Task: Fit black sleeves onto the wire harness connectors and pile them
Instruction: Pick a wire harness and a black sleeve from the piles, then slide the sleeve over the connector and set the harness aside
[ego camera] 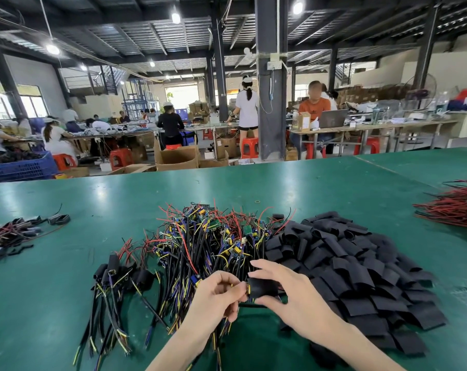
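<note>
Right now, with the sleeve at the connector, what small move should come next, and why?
Probably the right hand should slide the black sleeve leftward over the connector that the left hand pinches: a yellow part shows uncovered at the sleeve's mouth.

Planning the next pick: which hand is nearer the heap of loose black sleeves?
Right. The right hand pinches a sleeve beside the heap of loose black sleeves, at its left edge; the left hand, gripping a wire harness, is farther left, over the harness pile.

Beyond the green table [93, 199] — a dark pillar [271, 103], an open cardboard box [177, 158], red stools [249, 148] and a blue crate [21, 167].
</note>
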`<state>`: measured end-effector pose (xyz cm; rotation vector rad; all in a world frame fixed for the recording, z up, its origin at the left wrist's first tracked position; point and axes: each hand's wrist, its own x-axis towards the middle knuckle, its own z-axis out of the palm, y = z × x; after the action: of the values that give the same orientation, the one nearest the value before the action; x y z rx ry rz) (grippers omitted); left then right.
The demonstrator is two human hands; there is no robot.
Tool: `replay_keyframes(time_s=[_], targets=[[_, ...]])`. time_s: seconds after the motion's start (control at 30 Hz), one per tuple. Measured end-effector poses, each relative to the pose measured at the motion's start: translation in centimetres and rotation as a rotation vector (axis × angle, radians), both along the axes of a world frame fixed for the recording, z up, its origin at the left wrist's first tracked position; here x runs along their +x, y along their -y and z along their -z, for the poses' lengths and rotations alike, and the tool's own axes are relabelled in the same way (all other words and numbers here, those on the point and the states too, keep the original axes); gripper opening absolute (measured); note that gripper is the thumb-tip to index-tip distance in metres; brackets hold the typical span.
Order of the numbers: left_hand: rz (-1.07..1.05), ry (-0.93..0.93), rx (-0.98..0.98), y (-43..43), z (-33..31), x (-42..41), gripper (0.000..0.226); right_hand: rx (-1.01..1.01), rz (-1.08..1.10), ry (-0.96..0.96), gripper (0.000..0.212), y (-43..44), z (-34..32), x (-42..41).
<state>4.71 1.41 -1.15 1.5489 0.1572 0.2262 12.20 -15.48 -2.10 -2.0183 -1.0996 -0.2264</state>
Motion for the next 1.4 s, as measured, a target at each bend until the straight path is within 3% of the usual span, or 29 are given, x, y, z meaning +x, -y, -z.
replay_keyframes(time_s=[0.27, 0.37, 0.53, 0.6, 0.7, 0.8, 0.97, 1.03, 1.13, 1.2, 1.3, 1.4], targets=[[0.004, 0.011, 0.106, -0.2, 0.4, 0.0, 0.007, -0.003, -0.035, 0.009, 0.079, -0.1, -0.2, -0.2], [-0.070, 0.153, 0.159, -1.0, -0.8, -0.3, 0.008, 0.061, 0.006, 0.171, 0.075, 0.0, -0.8, -0.4], [-0.649, 0.443, 0.304, -7.2, -4.4, -1.3, 0.016, 0.155, 0.364, 0.328, 0.048, 0.5, -1.4, 0.5], [-0.892, 0.352, 0.407, -10.8, -4.3, -1.8, 0.020, 0.007, 0.426, 0.333, 0.034, 0.7, -0.9, 1.1], [-1.045, -0.037, 0.635, -14.7, -2.5, -2.5, 0.024, -0.387, 0.366, 0.246, 0.027, 0.6, 0.2, 1.5], [-0.979, -0.355, 0.757, -15.4, -1.1, -2.8, 0.030, -0.550, 0.276, 0.197, 0.036, 0.1, 1.4, 1.5], [-0.919, -0.500, 0.881, -14.4, -1.4, -2.7, 0.039, -0.486, 0.224, 0.241, 0.026, -0.1, 1.0, 1.0], [-0.989, -0.349, 0.945, -13.5, -2.1, -2.6, 0.040, -0.398, 0.246, 0.278, 0.017, 0.1, 0.6, 0.9], [-0.922, -0.030, 0.846, -11.5, -3.4, -2.1, 0.009, -0.200, 0.264, 0.238, 0.019, 0.3, -0.7, 0.9], [-0.689, -0.062, 0.786, -9.9, -3.9, -1.5, 0.029, -0.034, 0.225, 0.044, 0.033, 0.5, -1.5, 0.9], [-0.410, -0.130, 0.528, -7.6, -3.8, -0.7, 0.046, 0.079, 0.194, -0.203, 0.040, 0.7, -2.0, 0.6], [-0.413, -0.130, 0.442, -6.5, -3.2, -0.4, 0.046, 0.122, 0.212, -0.295, 0.034, 0.4, -1.8, 0.2]])
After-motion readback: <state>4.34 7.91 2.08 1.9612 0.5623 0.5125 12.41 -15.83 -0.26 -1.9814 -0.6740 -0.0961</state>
